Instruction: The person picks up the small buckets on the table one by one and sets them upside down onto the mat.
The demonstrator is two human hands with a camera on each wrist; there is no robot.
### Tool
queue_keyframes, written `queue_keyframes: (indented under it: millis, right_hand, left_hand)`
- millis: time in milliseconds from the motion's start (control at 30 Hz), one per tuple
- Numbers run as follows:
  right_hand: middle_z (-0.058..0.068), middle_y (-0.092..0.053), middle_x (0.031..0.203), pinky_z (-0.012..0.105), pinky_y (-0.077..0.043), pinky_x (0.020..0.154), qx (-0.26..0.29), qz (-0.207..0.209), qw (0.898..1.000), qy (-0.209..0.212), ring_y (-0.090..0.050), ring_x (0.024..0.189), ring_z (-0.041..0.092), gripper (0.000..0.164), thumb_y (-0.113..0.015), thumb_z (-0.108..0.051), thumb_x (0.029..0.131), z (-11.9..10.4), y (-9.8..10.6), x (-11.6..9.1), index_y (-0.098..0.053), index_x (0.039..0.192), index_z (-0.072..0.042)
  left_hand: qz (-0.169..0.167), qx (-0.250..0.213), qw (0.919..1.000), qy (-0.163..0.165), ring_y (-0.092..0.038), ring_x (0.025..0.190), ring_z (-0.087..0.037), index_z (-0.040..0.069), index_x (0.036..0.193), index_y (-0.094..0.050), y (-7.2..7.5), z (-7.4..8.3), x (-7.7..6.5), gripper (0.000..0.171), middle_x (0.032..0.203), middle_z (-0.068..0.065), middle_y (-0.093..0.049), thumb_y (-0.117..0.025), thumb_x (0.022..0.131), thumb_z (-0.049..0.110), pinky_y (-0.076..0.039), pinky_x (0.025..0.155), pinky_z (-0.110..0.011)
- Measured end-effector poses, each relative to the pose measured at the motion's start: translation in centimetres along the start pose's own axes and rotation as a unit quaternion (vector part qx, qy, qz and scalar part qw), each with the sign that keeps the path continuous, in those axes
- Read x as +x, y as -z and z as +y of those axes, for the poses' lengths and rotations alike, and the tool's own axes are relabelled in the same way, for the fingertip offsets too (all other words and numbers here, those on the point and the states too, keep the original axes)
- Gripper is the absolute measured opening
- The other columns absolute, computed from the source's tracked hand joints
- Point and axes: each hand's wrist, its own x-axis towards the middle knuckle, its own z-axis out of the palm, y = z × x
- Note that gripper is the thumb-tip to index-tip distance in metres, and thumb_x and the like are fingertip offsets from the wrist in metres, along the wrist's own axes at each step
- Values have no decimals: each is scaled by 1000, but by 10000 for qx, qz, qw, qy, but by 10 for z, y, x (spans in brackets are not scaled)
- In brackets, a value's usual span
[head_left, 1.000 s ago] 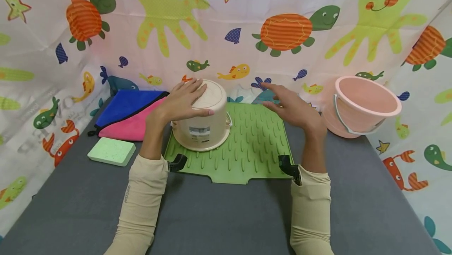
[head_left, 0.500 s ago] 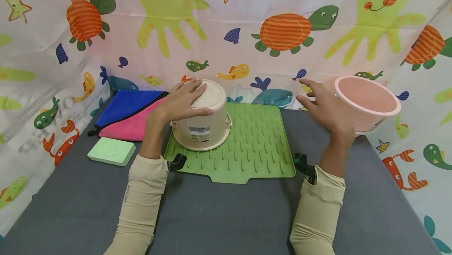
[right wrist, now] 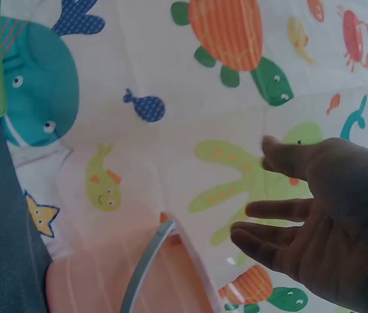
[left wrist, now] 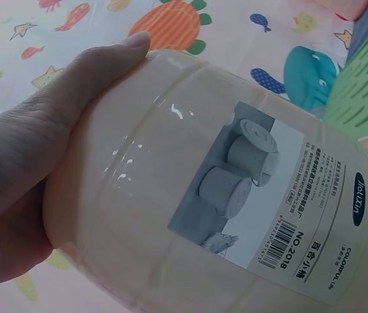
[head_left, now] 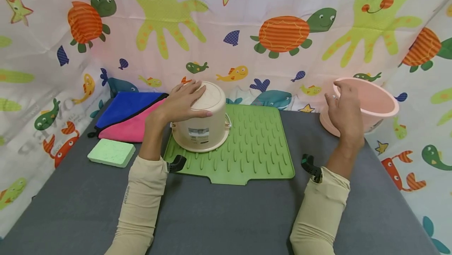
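Note:
An upside-down cream bucket (head_left: 200, 118) stands on the left part of the green ridged mat (head_left: 254, 141). My left hand (head_left: 178, 102) rests on its upturned base, fingers spread over the top and thumb stretched along the upper side. In the left wrist view the bucket's printed label (left wrist: 275, 202) faces the camera. My right hand (head_left: 345, 110) holds nothing; its fingers are relaxed and apart, overlapping the left side of a pink bucket (head_left: 383, 104) in the head view. The pink bucket's mouth faces up, and its grey handle (right wrist: 146, 267) shows in the right wrist view.
A blue-and-pink cloth (head_left: 123, 115) with black edging lies at the back left. Before it is a pale green sponge (head_left: 111, 152). A round pink piece (head_left: 328, 123) shows under the pink bucket. A patterned curtain (head_left: 226, 23) closes off the back and sides of the grey table (head_left: 226, 219).
My right hand has moved right, from above the mat's right side to the pink bucket's left rim. My left hand and the cream bucket have stayed in place.

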Motion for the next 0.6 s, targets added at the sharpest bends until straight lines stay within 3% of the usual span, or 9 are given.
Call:
queue_keyframes:
  millis: [133, 333, 467, 600]
  right_hand:
    - [34, -31, 162, 62, -26, 127, 25, 411, 9985, -355, -31, 152, 50, 56, -43, -22, 112, 11, -7, 3, -30, 161, 2]
    - [34, -39, 156, 62, -26, 126, -255, 1156, 9902, -747, -37, 146, 52, 53, -52, -16, 109, 30, -19, 5, -39, 157, 2]
    - [36, -46, 150, 61, -21, 126, -464, 1189, 9885, -807, -39, 143, 53, 50, -51, -12, 108, 42, -27, 5, -43, 153, 7]
    - [39, -55, 138, 63, -28, 120, -653, 1264, 9870, -749, -46, 133, 55, 42, -53, -2, 103, 50, -31, 4, -53, 143, 12]
  left_hand:
    - [4, -18, 10000, -1, -10, 165, -34, 10, 168, -20, 0, 1, 0, 98, 177, -16, -14, -64, 96, 61, -5, 132, -61]
    - [6, -32, 10000, 7, -10, 165, -35, 10, 168, -21, -1, 0, 0, 98, 177, -16, -14, -64, 96, 62, -5, 132, -61]
    - [22, -67, 10000, 22, -9, 166, -34, 11, 168, -22, -1, 0, -1, 97, 177, -15, -16, -64, 96, 62, -5, 132, -61]
    - [27, -126, 9999, 32, -9, 166, -33, 11, 168, -22, 0, 0, -1, 97, 177, -15, -15, -65, 96, 61, -4, 132, -60]
